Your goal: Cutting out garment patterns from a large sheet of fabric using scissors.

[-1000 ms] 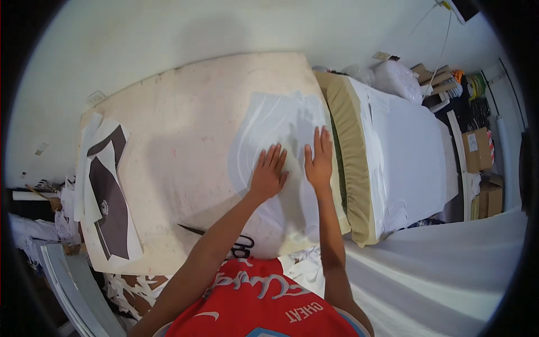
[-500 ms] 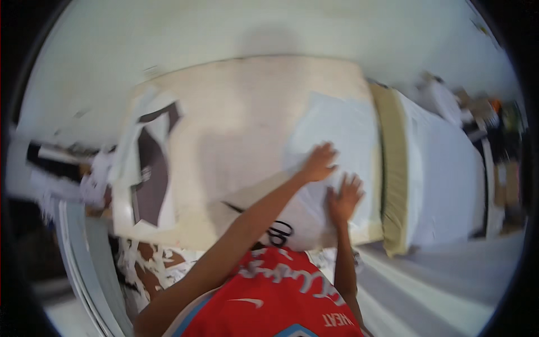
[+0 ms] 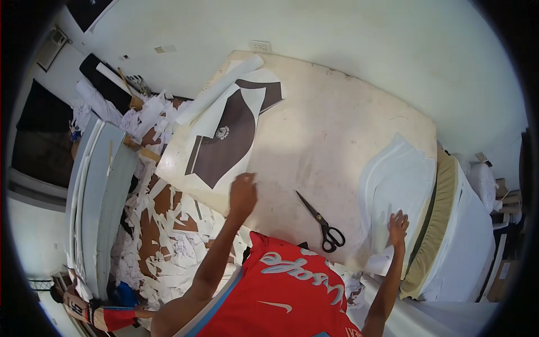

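My right hand [image 3: 398, 227] rests with spread fingers on a stack of pale, curved cut pieces [image 3: 393, 180] at the table's right end. Loosely bent, with fingers a little apart and nothing visible in them, my left hand [image 3: 243, 196] hovers at the near edge, just below a dark printed panel [image 3: 233, 132] on white sheet. A partly rolled white sheet [image 3: 222, 90] lies along that panel's far left side. Between my hands, black-handled scissors [image 3: 320, 219] lie on the cream tabletop [image 3: 320, 90], their blades pointing away and left.
White and brown scraps [image 3: 168, 236] cover the floor at the near left, beside a grey upright panel [image 3: 98, 208]. An olive cushion-like edge [image 3: 435, 241] and a white-covered bulk [image 3: 466, 241] adjoin the table's right. Another person [image 3: 90, 309] shows at the lower left.
The view has turned leftward. My left hand has left the pale pieces and moved left toward the dark panel. My right hand stays on the pale stack. The scissors now show fully.
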Available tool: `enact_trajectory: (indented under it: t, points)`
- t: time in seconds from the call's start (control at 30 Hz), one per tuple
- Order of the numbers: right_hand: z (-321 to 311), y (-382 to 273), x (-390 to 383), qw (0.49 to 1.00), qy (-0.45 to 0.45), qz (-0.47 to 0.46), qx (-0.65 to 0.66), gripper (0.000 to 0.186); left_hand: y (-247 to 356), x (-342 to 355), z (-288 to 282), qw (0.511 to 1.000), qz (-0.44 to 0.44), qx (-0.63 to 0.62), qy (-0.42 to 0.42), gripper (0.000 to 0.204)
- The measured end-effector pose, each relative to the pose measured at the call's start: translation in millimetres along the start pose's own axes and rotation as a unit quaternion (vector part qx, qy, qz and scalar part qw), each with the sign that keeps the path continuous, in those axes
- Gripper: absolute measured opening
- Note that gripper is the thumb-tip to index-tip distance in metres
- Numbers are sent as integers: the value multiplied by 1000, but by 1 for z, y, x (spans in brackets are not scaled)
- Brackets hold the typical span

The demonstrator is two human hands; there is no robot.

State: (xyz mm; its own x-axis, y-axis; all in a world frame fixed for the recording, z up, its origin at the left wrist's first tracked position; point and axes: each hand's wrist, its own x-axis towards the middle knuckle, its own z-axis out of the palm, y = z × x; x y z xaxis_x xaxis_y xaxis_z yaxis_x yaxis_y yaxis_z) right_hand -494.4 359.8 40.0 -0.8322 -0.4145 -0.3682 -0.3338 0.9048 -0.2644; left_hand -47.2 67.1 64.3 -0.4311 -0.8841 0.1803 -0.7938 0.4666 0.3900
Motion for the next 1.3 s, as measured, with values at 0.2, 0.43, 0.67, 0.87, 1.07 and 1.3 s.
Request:
enact_trajectory:
  t: [0.2,0.43,0.67,0.87,1.07,1.3]
  points:
    - [44,-7,-30,935,285,-209,15,61,0,-18,26,996,-79,-5,-38,35]
    - [90,-99,-174,949,73,-284,115,29,16,13,39,984,156,-61,-67,36]
    - [101,-100,-213,939,168,-293,57,39,33,34,68,970,231,-35,-65,43]
    - [99,-98,-246,981,-51,-180,60,30,44,46,53,966,234,-110,-1,33]
    - [125,-76,-271,912,-146,-106,369,26,22,-15,43,940,303,-112,-107,35]
    - [141,-132,-252,875,-274,-43,396,22,11,-24,48,942,313,-64,-105,44]
